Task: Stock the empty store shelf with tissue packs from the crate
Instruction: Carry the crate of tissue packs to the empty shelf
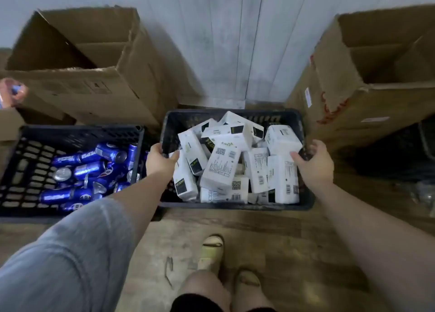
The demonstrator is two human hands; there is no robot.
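- Tissue packs (222, 168) lie in a loose heap inside the dark plastic crate (235, 205) on the floor directly ahead of me; the packs are white with black label panels, and several show barcodes and QR codes.
- My left hand (161, 160) is at the crate's left rim: the fingers curl over the outer edge and the thumb hooks inside, against a pack, so this hand grips the crate wall.
- My left arm extends forward with a grey sleeve (70, 260) covering the upper part.
- My right hand (314, 163) is at the crate's right rim, palm turned inward, fingers loosely curled around the edge and the thumb touching the nearest pack. I cannot tell whether this grip is fully closed on the rim.
- My right forearm is bare and reaches in from the lower right.
- A second perforated black crate (21, 170) stands just beside the first, on its left, and holds blue drink cans (89, 170) lying in disorder.
- An open cardboard box (82, 59) stands behind the can crate; another open cardboard box (376, 81) stands at the right. Their contents are not visible.
- My feet, in pale sandals (211, 248), stand on the wooden floor (294, 253) below the crate.
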